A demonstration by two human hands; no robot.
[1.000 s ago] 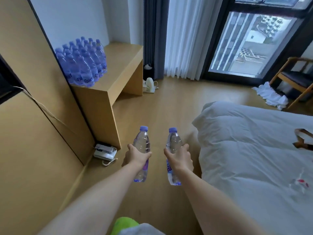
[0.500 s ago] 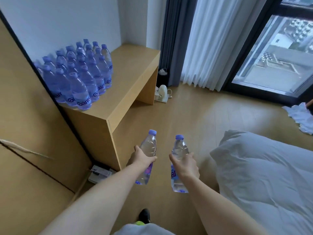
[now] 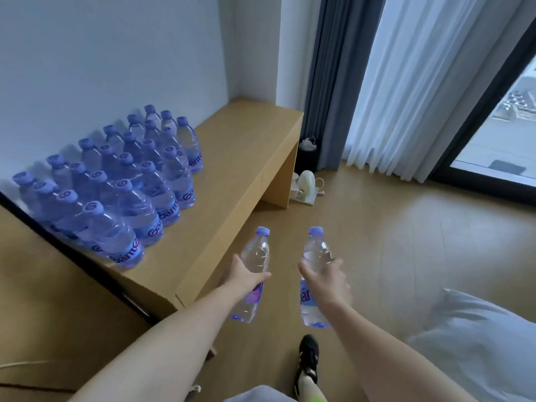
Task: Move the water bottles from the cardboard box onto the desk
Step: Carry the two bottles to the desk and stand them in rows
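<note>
Two water bottles are up in the air, one in each hand, both upright with purple caps on top. The left bottle (image 3: 255,271) tilts a little to the right, and the left hand (image 3: 242,278) wraps around its middle, thumb across the near side. The right bottle (image 3: 314,274) is clamped the same way by the right hand (image 3: 326,278), fingers curled round its waist. They hang side by side over the wood floor (image 3: 391,242), just off the near right corner of the desk (image 3: 232,175). On the desk's left part, against the wall, a packed cluster of bottles (image 3: 116,184) stands in rows. Beyond the desk's far end sits a white kettle (image 3: 307,181), by the curtains (image 3: 391,82). A bed (image 3: 478,343) lies at near right, and a black shoe (image 3: 309,355) shows below the hands.
</note>
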